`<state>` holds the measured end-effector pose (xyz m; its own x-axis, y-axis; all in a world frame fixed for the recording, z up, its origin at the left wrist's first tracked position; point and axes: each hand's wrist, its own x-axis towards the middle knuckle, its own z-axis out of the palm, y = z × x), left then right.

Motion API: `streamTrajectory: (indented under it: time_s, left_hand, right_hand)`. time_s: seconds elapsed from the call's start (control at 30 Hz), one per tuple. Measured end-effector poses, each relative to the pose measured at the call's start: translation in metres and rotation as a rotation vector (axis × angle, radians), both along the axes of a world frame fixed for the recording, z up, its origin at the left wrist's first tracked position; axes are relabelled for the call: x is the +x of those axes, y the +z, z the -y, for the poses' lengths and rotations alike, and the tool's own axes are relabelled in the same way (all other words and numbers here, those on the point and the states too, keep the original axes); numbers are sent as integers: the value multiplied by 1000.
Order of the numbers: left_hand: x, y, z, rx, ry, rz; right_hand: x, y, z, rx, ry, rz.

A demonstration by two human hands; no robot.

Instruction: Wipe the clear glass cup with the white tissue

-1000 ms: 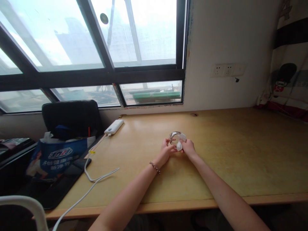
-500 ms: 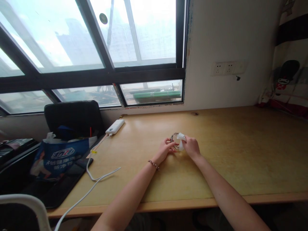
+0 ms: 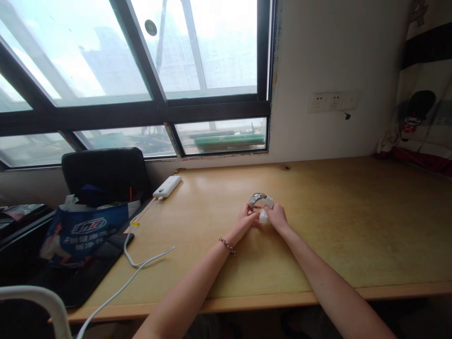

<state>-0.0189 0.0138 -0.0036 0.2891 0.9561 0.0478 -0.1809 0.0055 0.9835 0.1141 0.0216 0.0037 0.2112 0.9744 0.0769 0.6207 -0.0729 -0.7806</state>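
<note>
A shiny, silvery ring that looks like a bangle (image 3: pixel 254 199) is held up just above the wooden table. My left hand (image 3: pixel 248 218) is closed around its left and lower side, with a braided bracelet on that wrist. From the right, my right hand (image 3: pixel 276 217) pinches a white tissue (image 3: pixel 269 202) against the ring. The tissue is wrapped around the ring's right side, and part of it hangs inside or below the loop. My fingers hide the lower part of the ring.
On the wooden table (image 3: pixel 339 226), a white power bank (image 3: pixel 167 186) lies at the far left with a white cable (image 3: pixel 141 263) running forward. A blue bag (image 3: pixel 88 230) and a black chair (image 3: pixel 106 172) stand left. Window and wall rise behind.
The ring has been turned, so its shiny outer band now shows more. My right hand has shifted slightly left, and the tissue has changed shape around the ring.
</note>
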Motion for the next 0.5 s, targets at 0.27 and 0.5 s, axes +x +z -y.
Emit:
streamTrajectory:
  time_s: [0.27,0.5]
  left_hand:
    - [-4,10,0,103,33,-111]
    - [-1,5,3,-17,16,11]
  right_hand:
    - [9,20,14,91,5,614]
    - [5,7,3,40,-44,294]
